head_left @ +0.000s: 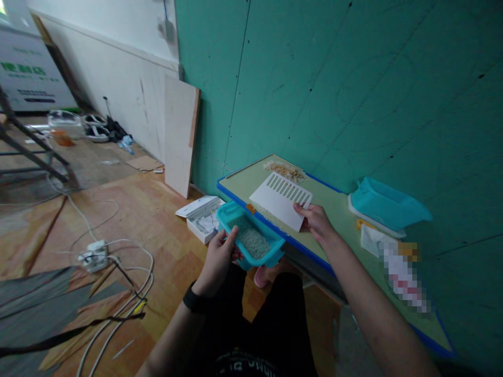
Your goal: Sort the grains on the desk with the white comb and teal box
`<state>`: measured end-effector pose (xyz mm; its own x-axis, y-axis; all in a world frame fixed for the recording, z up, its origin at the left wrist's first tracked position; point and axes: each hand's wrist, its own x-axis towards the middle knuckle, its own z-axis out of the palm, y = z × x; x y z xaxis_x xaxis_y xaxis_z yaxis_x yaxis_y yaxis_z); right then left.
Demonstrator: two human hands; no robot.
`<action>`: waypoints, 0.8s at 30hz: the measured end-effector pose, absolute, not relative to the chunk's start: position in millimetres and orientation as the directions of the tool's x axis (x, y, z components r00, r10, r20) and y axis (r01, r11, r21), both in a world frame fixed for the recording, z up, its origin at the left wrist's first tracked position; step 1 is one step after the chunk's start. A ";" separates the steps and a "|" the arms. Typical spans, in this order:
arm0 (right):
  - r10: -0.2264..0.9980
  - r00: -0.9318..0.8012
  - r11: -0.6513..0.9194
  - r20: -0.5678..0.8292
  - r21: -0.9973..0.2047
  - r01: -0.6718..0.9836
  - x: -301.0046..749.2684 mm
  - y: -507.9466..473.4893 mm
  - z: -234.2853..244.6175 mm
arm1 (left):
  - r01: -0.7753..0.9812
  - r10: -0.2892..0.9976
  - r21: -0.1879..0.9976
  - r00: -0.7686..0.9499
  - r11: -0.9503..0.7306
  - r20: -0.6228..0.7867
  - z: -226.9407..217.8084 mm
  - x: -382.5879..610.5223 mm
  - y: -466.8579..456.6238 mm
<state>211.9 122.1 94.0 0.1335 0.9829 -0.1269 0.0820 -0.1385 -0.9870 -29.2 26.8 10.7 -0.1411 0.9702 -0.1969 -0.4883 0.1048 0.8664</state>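
My left hand [222,248] is closed on the near rim of a turquoise plastic tub [276,248], thumb over the edge. The tub hangs just below the table's blue front edge. Pale small grains [253,242], which look like rice, cover its bottom. My right hand [314,221] pinches the right corner of a flat white sheet [278,203] with a row of slots along its far side. The sheet is held low over the tabletop, by the front edge. Some pale grains [271,215] lie along that edge. Beyond the sheet is a pile of tan and whitish bits [285,170].
The narrow pale green table [336,233] stands against a green wall. On its right are another turquoise tub [389,204], a white packet [370,241] and a blurred-out item [404,277]. An opened white box [202,222] sits on the floor. Cables and a power strip [94,255] lie left.
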 end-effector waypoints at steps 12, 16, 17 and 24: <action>0.988 0.074 -0.140 -0.136 -0.989 0.052 200.1 112.0 98.0 | -0.529 0.978 0.836 -0.046 0.149 -0.203 1.1 -18.8 22.1; 0.987 0.070 -0.151 -0.146 -0.987 0.060 199.8 111.4 97.9 | -0.529 0.978 0.835 -0.042 0.152 -0.204 1.4 -17.2 20.8; 0.987 0.072 -0.150 -0.146 -0.987 0.059 200.1 111.7 97.2 | -0.529 0.977 0.835 -0.042 0.155 -0.208 2.0 -17.0 20.4; 0.992 0.067 -0.113 -0.109 -0.992 0.062 204.1 115.1 90.8 | -0.534 0.978 0.833 -0.049 0.148 -0.205 2.8 -14.8 20.2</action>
